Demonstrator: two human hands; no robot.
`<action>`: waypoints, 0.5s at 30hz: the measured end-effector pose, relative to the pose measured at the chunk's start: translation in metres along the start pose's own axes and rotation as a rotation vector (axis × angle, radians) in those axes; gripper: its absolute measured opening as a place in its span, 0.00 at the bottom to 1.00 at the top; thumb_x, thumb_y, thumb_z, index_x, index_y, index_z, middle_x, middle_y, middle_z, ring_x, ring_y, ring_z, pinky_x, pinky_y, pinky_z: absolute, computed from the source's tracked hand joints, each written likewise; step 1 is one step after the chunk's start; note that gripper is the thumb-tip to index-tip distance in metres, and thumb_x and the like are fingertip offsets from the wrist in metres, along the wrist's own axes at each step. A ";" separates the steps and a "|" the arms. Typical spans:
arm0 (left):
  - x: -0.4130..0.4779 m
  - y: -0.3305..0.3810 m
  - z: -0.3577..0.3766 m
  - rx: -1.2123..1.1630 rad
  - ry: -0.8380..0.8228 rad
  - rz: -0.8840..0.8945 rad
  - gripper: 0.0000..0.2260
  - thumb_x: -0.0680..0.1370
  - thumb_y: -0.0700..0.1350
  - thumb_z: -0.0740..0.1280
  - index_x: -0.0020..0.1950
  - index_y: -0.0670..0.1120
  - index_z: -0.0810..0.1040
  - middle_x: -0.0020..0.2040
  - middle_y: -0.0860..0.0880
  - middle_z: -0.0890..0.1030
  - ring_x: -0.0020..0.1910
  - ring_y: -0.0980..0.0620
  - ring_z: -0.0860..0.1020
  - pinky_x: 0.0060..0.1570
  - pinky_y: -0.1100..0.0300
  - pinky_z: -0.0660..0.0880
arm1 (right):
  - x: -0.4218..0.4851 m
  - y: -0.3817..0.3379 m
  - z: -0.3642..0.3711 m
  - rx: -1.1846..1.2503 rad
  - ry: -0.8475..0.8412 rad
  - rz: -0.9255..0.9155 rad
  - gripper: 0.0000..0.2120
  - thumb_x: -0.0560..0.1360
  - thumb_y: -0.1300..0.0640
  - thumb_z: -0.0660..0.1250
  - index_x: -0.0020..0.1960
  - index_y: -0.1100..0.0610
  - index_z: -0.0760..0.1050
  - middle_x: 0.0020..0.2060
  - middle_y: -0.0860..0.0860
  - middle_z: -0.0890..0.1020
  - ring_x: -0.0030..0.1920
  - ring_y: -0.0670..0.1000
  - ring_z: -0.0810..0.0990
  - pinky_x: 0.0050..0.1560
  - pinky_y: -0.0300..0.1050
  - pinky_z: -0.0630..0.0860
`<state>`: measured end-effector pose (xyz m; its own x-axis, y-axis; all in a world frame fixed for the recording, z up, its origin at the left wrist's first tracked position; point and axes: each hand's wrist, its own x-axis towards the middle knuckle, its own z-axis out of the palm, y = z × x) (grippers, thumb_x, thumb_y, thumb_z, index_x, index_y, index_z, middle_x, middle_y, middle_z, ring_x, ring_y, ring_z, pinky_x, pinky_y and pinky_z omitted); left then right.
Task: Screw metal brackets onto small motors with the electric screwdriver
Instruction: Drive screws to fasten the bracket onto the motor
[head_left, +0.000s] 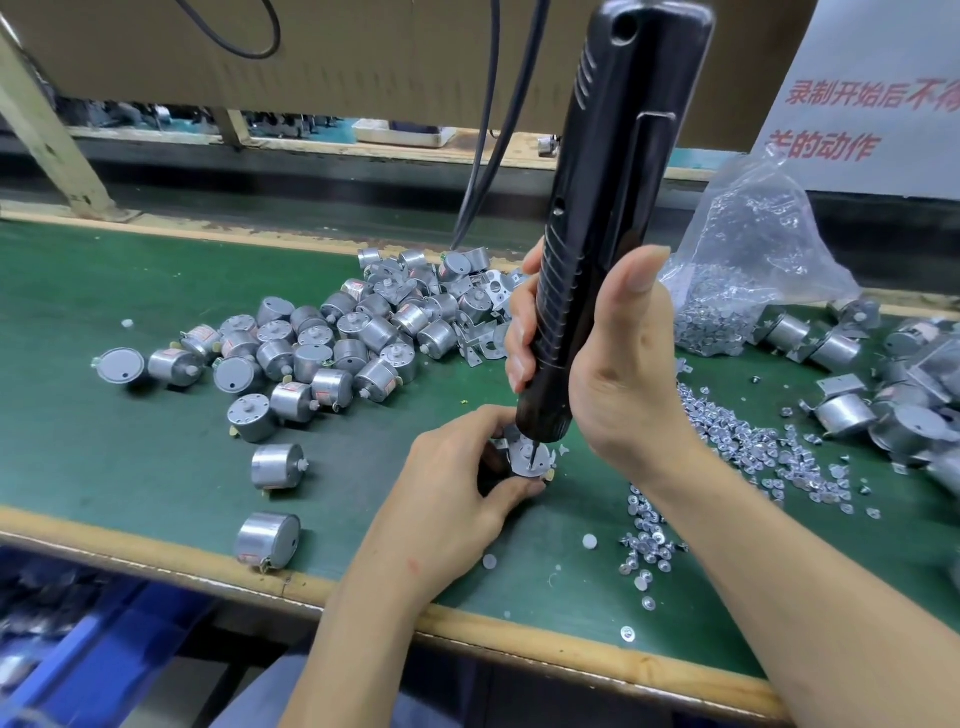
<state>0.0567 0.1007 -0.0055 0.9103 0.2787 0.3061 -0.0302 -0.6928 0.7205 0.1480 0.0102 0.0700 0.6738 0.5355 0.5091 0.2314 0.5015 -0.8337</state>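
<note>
Two holds: left hand (447, 488) pinches motor (521, 460), right hand (623, 374) grips screwdriver (613, 182); motor pile (337, 338) behind-left, bench edge (156, 560) near.

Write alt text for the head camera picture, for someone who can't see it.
A right hand grips a black electric screwdriver nearly upright, its bit down on a small motor that the left hand holds on a green bench. A pile of loose motors lies to the left; small shiny metal parts and a clear bag of them lie to the right.

Open mat (130, 270) far left; motor pile (332, 338) centre, probably screws (737, 441) right.
</note>
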 end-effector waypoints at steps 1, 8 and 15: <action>0.000 0.000 0.000 0.006 0.002 0.003 0.15 0.71 0.46 0.77 0.53 0.58 0.76 0.43 0.63 0.80 0.43 0.62 0.77 0.41 0.74 0.67 | 0.000 0.000 0.000 0.001 -0.005 0.006 0.35 0.68 0.25 0.59 0.47 0.59 0.70 0.29 0.48 0.74 0.24 0.53 0.70 0.26 0.48 0.69; -0.002 0.006 0.001 0.041 0.022 0.045 0.22 0.72 0.42 0.75 0.43 0.64 0.66 0.36 0.70 0.73 0.35 0.68 0.72 0.34 0.76 0.64 | -0.001 0.001 0.005 -0.015 -0.054 0.023 0.43 0.67 0.22 0.60 0.47 0.66 0.65 0.28 0.46 0.74 0.23 0.51 0.70 0.24 0.49 0.66; -0.002 0.004 0.002 0.075 0.013 0.039 0.09 0.73 0.44 0.73 0.47 0.53 0.74 0.34 0.61 0.71 0.34 0.60 0.71 0.32 0.65 0.67 | -0.004 0.002 0.009 -0.001 -0.070 0.043 0.43 0.69 0.23 0.61 0.45 0.67 0.64 0.27 0.46 0.74 0.22 0.51 0.70 0.26 0.45 0.67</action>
<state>0.0551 0.0958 -0.0042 0.9037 0.2587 0.3413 -0.0340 -0.7511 0.6594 0.1395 0.0156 0.0679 0.6323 0.6026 0.4870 0.2044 0.4765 -0.8551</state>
